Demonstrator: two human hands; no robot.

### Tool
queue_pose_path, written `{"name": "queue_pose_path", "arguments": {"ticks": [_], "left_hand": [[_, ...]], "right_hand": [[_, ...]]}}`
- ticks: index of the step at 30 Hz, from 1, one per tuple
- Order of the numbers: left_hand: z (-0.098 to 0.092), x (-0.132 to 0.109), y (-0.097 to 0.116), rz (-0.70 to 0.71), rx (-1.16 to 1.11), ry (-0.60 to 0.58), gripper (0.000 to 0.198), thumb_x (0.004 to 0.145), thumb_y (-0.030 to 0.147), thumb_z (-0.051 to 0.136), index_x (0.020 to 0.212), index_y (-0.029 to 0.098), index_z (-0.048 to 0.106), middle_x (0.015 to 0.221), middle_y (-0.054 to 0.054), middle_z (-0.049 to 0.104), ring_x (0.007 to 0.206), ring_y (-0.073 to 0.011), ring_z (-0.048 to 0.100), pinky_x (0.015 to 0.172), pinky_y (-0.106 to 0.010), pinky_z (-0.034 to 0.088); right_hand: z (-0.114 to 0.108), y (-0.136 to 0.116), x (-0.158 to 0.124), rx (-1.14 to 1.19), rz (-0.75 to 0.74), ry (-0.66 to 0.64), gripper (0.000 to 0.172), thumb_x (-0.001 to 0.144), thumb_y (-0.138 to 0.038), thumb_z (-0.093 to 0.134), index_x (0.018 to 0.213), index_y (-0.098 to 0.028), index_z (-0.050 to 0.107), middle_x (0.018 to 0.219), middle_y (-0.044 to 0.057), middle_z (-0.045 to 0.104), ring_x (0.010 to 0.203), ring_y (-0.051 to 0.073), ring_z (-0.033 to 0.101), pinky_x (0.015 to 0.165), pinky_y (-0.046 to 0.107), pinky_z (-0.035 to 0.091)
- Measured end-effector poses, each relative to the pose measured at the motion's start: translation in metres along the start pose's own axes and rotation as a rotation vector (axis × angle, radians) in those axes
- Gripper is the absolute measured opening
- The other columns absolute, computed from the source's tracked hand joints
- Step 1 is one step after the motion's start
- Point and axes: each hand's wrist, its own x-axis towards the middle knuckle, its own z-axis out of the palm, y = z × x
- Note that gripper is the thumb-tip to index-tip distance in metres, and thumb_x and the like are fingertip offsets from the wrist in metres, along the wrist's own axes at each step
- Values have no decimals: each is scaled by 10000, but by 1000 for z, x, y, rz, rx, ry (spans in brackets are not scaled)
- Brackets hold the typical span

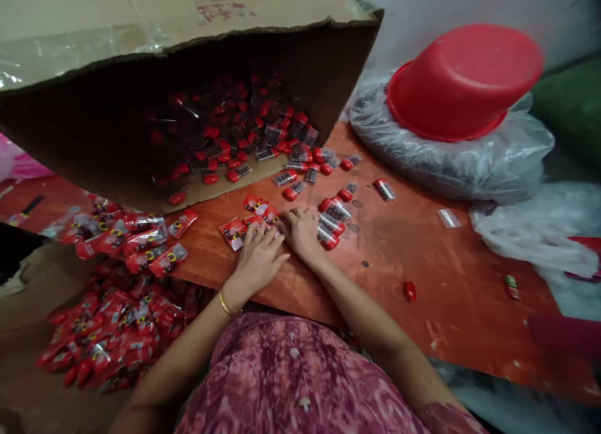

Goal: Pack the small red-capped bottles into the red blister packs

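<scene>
My left hand lies on the red board with its fingers stretched over small red printed cards. My right hand rests beside it, fingers curled down onto the same cards and a clear packet. Just right of it lie red-capped clear tubes. Whether the right fingers pinch anything is hidden.
A big tipped cardboard box spills several red-capped tubes. Filled red packets pile at the left and below in another box. A red basin sits upside down on a plastic-wrapped bundle. Loose plastic lies at the right.
</scene>
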Motion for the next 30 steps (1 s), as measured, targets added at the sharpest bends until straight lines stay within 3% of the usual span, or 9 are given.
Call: {"name": "queue_pose_path", "arguments": {"ticks": [3,7,10,13,15,18,20,23,30], "left_hand": [[18,-5,-15,36,155,-50,335,855,291,517,1130,142,636,1261,-164,596,1277,-336,436,1094,-578,232],[13,-9,-20,21,88,-13,268,852,278,517,1052,193,674,1185,-118,653,1254,-327,464,1094,-600,200],[9,-3,-19,-112,-142,131,217,827,306,558,971,219,694,1086,-102,699,1149,-296,557,1047,-516,315],[12,9,-15,-370,-570,289,221,776,380,625,899,211,696,888,-79,731,853,-224,660,826,-339,473],[15,18,-11,-485,-828,324,245,744,417,647,794,181,690,718,-42,704,669,-174,632,679,-270,473],[18,26,-6,-532,-982,370,265,727,413,649,706,151,681,614,-7,654,588,-138,570,600,-236,438],[17,27,-3,-506,-1003,375,244,712,387,661,730,146,697,658,-12,674,623,-138,578,625,-236,446],[16,24,-2,-461,-948,348,227,699,360,674,766,146,712,727,-29,701,682,-150,599,677,-251,464],[16,25,-10,-486,-646,269,328,727,455,623,660,140,683,586,-17,634,609,-158,553,595,-253,417]], "right_hand": [[1,2,8,58,17,-13,225,886,-319,522,942,-196,701,895,107,684,826,243,581,750,369,363],[-1,10,12,327,-30,80,199,877,-289,534,846,-201,710,850,81,706,800,210,621,741,328,421],[-10,11,4,516,-83,221,208,879,-322,533,831,-217,705,899,74,721,839,203,646,772,326,445],[-22,5,-12,526,-95,284,208,872,-358,541,839,-235,705,933,72,726,820,211,651,811,367,430],[-27,-1,-23,574,-79,274,190,858,-371,559,874,-243,699,955,66,721,819,209,644,837,383,419],[-27,-8,-33,848,49,253,281,804,-416,614,1023,-244,651,1016,61,689,831,193,622,792,355,456],[-24,-10,-36,1090,158,190,337,771,-459,627,1021,-233,637,947,46,681,759,171,604,701,316,478],[-23,-11,-37,1307,228,89,288,743,-485,630,781,-200,650,703,-2,635,614,131,541,616,270,454],[-23,-10,-35,1226,328,176,396,733,-523,591,542,-179,544,501,-47,470,509,93,390,509,228,336]]}}
